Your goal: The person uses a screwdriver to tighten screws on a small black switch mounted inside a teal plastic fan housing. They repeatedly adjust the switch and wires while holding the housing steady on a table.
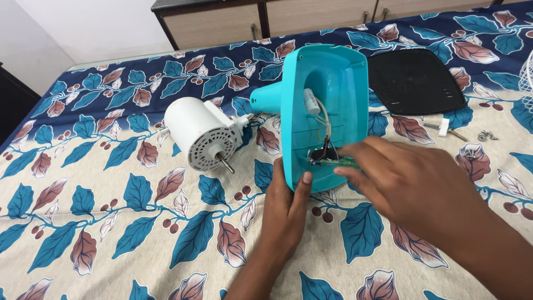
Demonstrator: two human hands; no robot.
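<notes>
the left hand (286, 208) gripped the lower edge of the turquoise plastic fan base (325, 111), propped upright on the floral bedsheet (100, 222), while the right hand (411, 183) pinched a green-handled screwdriver (333, 162) inside, apparently mid-unscrewing, needing steady alignment next.

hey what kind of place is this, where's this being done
Most likely a bedroom at home, not a workshop. The teal fan base and white motor lie on a leaf-patterned bedsheet, with wooden drawers against the wall behind.
</notes>
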